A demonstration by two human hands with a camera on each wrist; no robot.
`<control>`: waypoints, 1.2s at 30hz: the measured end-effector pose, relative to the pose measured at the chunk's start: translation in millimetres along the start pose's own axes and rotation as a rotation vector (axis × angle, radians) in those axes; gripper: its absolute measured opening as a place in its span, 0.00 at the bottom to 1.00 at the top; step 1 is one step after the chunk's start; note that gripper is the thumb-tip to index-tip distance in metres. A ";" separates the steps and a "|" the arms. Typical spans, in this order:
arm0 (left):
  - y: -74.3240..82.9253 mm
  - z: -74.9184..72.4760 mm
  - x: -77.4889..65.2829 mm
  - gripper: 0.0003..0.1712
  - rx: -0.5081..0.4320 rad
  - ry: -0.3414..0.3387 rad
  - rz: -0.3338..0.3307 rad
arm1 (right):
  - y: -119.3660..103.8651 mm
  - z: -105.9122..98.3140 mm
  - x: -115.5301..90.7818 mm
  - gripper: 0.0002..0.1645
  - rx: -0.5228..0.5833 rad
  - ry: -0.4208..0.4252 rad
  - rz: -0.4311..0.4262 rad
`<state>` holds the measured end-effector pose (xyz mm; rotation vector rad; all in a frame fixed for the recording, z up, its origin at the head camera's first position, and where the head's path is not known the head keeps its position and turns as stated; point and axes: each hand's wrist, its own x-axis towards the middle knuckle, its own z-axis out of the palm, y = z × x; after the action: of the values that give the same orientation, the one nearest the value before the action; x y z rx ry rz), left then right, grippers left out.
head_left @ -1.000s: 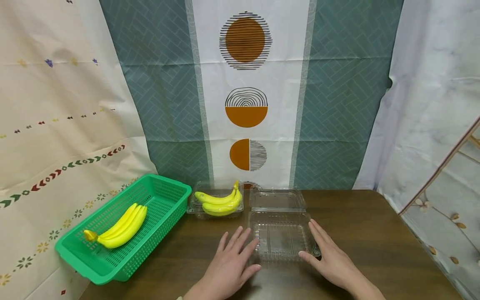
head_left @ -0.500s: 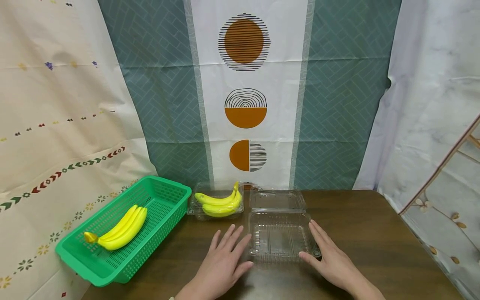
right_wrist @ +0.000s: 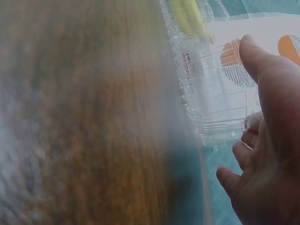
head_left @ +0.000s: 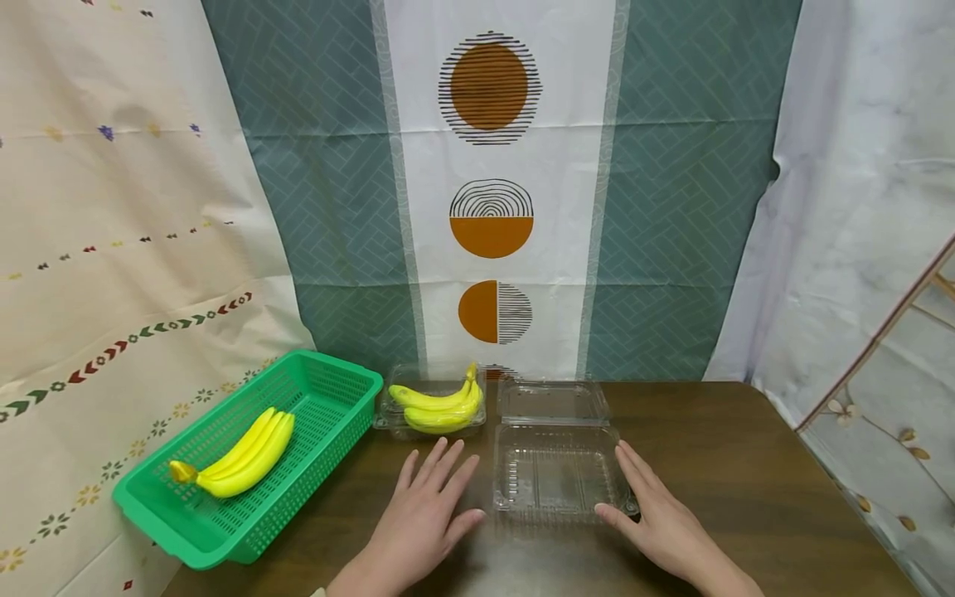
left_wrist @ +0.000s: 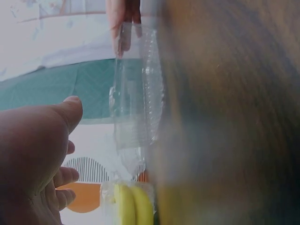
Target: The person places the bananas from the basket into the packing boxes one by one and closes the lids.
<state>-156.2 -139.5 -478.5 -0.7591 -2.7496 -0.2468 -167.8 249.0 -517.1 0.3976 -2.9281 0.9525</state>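
Observation:
A clear plastic clamshell box (head_left: 552, 468) lies open on the brown table, its lid (head_left: 552, 401) folded back toward the curtain. My right hand (head_left: 660, 518) rests along the box's right side, thumb at the front corner and fingers extended. To the left of the box my left hand (head_left: 418, 518) hovers over the table, fingers spread, holding nothing. The left wrist view shows a gap between the left thumb (left_wrist: 70, 110) and the box. Behind the left hand, a second clear box (head_left: 388, 414) holds a bunch of yellow bananas (head_left: 440, 408).
At the left stands a green perforated basket (head_left: 321, 448) with another banana bunch (head_left: 246, 460) in it. Patterned curtains (head_left: 522, 191) hang behind the table (head_left: 731, 464) and along both sides. The table's right edge runs diagonally toward the front.
My left hand has moved left, away from the open box's left side and toward the basket. The right hand stays at the box's right side.

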 end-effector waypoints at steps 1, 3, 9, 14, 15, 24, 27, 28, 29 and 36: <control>-0.8 -1.1 -0.3 0.41 0.004 0.005 -0.003 | 0.0 0.1 -0.1 0.63 0.000 0.003 -0.002; -2.7 -4.0 -0.8 0.41 0.009 0.010 -0.013 | -0.2 0.4 -0.3 0.63 0.002 0.006 -0.004; -11.6 -13.6 -5.5 0.41 0.011 0.040 -0.031 | -0.3 1.0 -0.1 0.63 0.002 0.015 -0.008; -18.6 -19.4 -7.8 0.41 0.035 0.061 -0.043 | 0.1 0.6 -0.5 0.63 0.000 0.011 0.000; -19.7 -20.5 -8.0 0.42 0.041 0.062 -0.048 | 0.1 0.5 -0.6 0.64 0.000 0.010 0.003; -28.7 -34.5 -11.3 0.43 0.067 0.047 -0.096 | -0.7 1.1 -0.1 0.63 0.003 0.019 -0.009; -33.2 -38.9 -13.0 0.42 0.084 0.063 -0.099 | -1.1 1.4 0.3 0.63 0.005 0.014 -0.005; -35.0 -40.3 -13.6 0.42 0.089 0.069 -0.099 | -1.2 1.4 0.4 0.63 0.006 0.011 -0.002; -36.8 -41.6 -14.3 0.42 0.089 0.073 -0.103 | -1.2 1.3 0.5 0.63 0.008 0.007 0.001; -48.4 -50.4 -17.0 0.42 0.106 0.084 -0.122 | -0.6 1.0 0.2 0.64 0.011 0.002 0.008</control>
<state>-156.5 -200.4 -440.4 -0.5422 -2.7073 -0.1519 -167.8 247.9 -517.5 0.3856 -2.9263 0.9704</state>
